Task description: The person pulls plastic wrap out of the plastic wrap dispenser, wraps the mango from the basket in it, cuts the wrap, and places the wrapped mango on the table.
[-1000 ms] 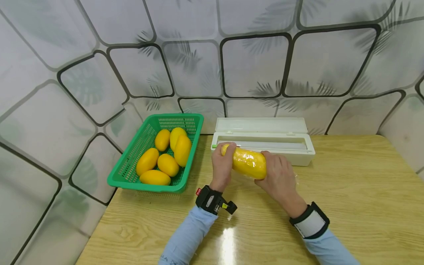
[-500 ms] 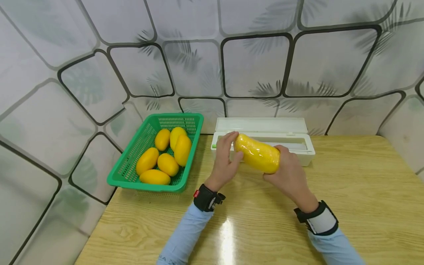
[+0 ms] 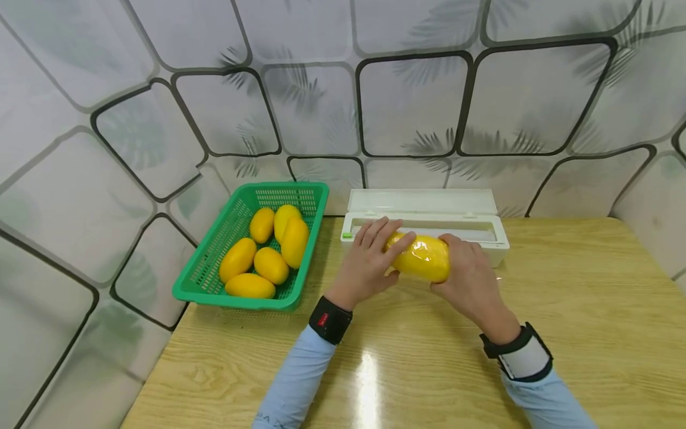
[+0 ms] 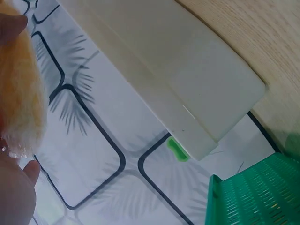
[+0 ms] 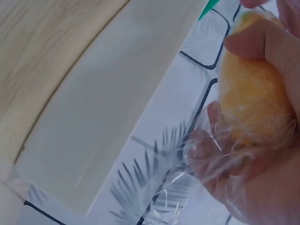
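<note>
A mango (image 3: 424, 258) wrapped in clear cling film is held up in front of the white film dispenser. My right hand (image 3: 471, 283) grips its right end, thumb laid along the fruit in the right wrist view. Loose, crumpled cling film (image 5: 220, 161) trails over the fingers there. At the other end, my left hand (image 3: 367, 262) has its fingers spread and fairly straight, the forefinger lying against the mango. In the left wrist view the wrapped mango (image 4: 21, 89) shows only in part at the left edge, with a thumb (image 4: 32, 172) below it.
Against the wall stands the white cling film dispenser (image 3: 495, 255), lid up, a green slider (image 3: 347, 235) at its left end. A green basket (image 3: 184, 292) left of it holds several bare mangoes (image 3: 271, 266). Wooden tabletop (image 3: 579, 310) extends to the right.
The left hand let go of the mango's left end, then came back over it with spread fingers. The right hand kept its grip and moved slightly right with the mango, which turned a little.
</note>
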`<act>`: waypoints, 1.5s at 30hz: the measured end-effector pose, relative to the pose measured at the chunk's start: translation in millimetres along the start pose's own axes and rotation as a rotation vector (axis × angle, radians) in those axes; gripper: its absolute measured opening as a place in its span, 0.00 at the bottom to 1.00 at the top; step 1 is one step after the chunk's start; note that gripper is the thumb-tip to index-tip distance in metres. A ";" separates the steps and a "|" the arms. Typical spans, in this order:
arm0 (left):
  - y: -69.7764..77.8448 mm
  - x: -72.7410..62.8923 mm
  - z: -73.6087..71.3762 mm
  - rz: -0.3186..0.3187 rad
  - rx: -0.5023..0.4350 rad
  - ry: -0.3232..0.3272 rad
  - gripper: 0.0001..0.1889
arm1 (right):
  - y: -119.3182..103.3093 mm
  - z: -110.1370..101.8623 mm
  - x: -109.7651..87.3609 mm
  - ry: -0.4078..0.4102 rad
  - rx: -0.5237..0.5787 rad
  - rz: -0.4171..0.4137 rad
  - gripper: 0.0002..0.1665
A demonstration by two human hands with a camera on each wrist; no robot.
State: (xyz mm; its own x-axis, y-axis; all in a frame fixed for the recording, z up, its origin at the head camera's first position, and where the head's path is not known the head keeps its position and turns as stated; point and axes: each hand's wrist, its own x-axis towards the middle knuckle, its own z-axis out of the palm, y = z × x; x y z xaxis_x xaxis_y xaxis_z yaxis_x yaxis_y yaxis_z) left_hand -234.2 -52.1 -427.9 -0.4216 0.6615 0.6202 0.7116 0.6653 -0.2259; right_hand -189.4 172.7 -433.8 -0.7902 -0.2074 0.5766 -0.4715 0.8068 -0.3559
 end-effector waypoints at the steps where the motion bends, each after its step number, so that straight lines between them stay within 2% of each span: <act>1: 1.5 0.7 0.2 0.019 0.022 -0.007 0.46 | -0.9 -0.6 -0.1 -0.016 0.004 -0.008 0.45; 5: 6.9 1.5 1.4 0.031 0.074 -0.020 0.50 | -3.7 -4.4 -0.2 -0.086 0.040 -0.021 0.47; 10: 11.0 -0.9 1.3 0.027 0.075 -0.028 0.54 | -4.5 -10.4 0.3 -0.145 0.143 0.008 0.48; 14: 11.0 -1.9 1.4 0.018 0.061 -0.030 0.53 | -5.0 -12.3 1.1 -0.164 0.194 0.009 0.48; 20: 9.6 -1.3 1.2 0.007 0.034 -0.019 0.51 | -7.7 -12.3 1.0 -0.203 0.294 0.064 0.52; 29: 9.5 -1.3 1.0 -0.015 0.003 -0.004 0.49 | -10.6 -8.9 -0.1 -0.182 0.370 0.134 0.52; 36: 11.3 -0.8 1.1 -0.035 -0.038 0.007 0.49 | -15.7 -9.0 0.7 -0.121 0.411 0.171 0.51; 45: 16.3 2.1 -0.2 -0.060 -0.104 -0.022 0.50 | -19.2 -11.9 3.1 -0.096 0.438 0.237 0.51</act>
State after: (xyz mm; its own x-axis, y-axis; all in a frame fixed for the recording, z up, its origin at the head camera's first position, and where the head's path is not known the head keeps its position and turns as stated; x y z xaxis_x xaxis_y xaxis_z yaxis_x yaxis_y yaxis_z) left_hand -223.4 -40.0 -430.1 -0.4765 0.6301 0.6132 0.7387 0.6651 -0.1094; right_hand -178.2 163.2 -416.4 -0.9181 -0.1133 0.3799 -0.3786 0.5346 -0.7556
